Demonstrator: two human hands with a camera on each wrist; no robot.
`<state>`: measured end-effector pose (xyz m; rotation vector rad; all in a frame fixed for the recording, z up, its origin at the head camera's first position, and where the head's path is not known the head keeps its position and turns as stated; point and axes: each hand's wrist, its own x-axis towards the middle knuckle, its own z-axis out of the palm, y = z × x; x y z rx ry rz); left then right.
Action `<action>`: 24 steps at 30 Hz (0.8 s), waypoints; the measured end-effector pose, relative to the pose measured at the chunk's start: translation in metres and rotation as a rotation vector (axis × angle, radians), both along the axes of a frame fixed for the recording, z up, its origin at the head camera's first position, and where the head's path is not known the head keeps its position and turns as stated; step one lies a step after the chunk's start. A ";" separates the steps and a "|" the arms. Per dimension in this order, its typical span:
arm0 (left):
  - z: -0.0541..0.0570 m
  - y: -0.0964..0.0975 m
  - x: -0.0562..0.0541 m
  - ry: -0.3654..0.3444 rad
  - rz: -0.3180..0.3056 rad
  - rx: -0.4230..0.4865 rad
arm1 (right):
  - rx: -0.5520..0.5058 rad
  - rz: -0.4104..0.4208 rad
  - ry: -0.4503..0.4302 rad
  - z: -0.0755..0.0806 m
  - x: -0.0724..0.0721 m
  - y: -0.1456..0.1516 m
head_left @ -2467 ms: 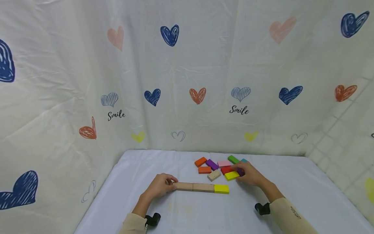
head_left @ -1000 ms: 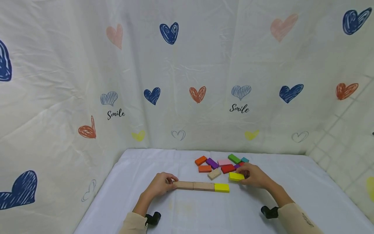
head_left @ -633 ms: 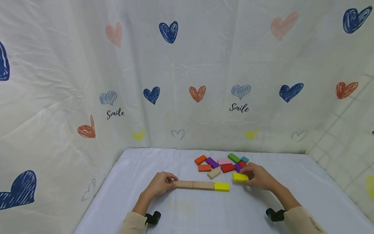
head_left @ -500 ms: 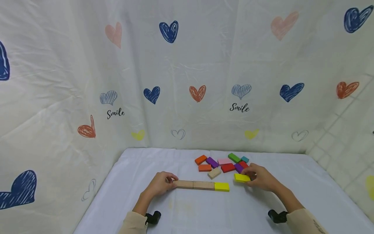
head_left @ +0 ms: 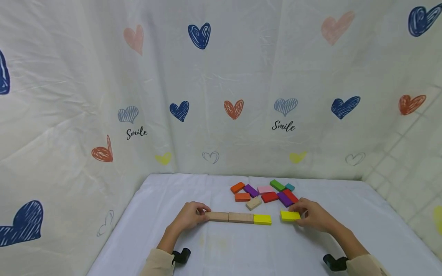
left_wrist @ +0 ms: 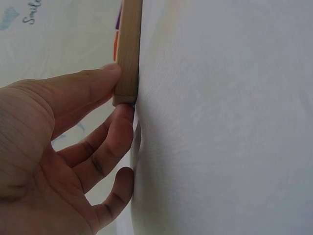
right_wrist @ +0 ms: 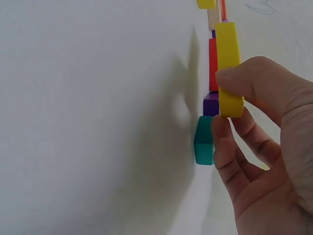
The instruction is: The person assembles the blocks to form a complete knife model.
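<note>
Two plain wooden blocks (head_left: 218, 217) and a yellow block (head_left: 262, 219) lie end to end in a row on the white cloth. My left hand (head_left: 190, 217) holds the row's left end, thumb (left_wrist: 100, 81) on the wood and fingertips at its end face. To the right of the row, my right hand (head_left: 317, 217) pinches a second yellow block (head_left: 290, 216) between thumb and fingers. In the right wrist view this yellow block (right_wrist: 229, 54) stands off from its shadow on the cloth, above the table.
Behind the row lie loose blocks: orange (head_left: 242, 197), purple (head_left: 285, 199), red (head_left: 269, 197), pink (head_left: 265, 189), green (head_left: 277, 185), teal (head_left: 290, 187) and plain wood (head_left: 253, 204). A heart-printed curtain (head_left: 241, 145) hangs behind the white table (head_left: 224, 253).
My right hand has taken the yellow block from the front of the loose blocks and moved it right and nearer to me. The left hand has stayed at the row's end.
</note>
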<state>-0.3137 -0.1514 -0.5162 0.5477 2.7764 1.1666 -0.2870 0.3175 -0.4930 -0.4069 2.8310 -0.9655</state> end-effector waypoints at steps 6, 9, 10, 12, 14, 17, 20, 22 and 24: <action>0.001 0.000 0.000 0.007 0.001 -0.002 | -0.024 0.035 -0.019 -0.007 0.002 0.002; 0.001 0.000 0.000 0.002 0.007 -0.011 | -0.027 0.053 -0.018 -0.009 0.002 0.002; 0.001 0.000 0.000 0.002 0.008 -0.012 | -0.025 0.057 -0.017 -0.010 0.002 0.001; 0.001 0.000 -0.001 0.003 0.007 -0.013 | -0.021 0.060 -0.016 -0.010 0.003 0.000; 0.001 0.000 -0.001 -0.006 0.008 -0.012 | -0.017 0.057 -0.018 -0.010 0.003 -0.002; 0.001 0.000 -0.001 -0.009 0.005 -0.008 | -0.011 0.045 -0.025 -0.010 0.003 -0.005; 0.000 0.000 -0.001 -0.011 0.007 -0.010 | -0.008 0.033 -0.036 -0.011 0.002 -0.010; 0.000 0.000 -0.001 -0.010 0.007 -0.013 | -0.011 0.031 -0.043 -0.011 0.002 -0.013; 0.000 0.000 -0.001 -0.011 0.007 -0.013 | -0.014 0.036 -0.043 -0.010 0.001 -0.016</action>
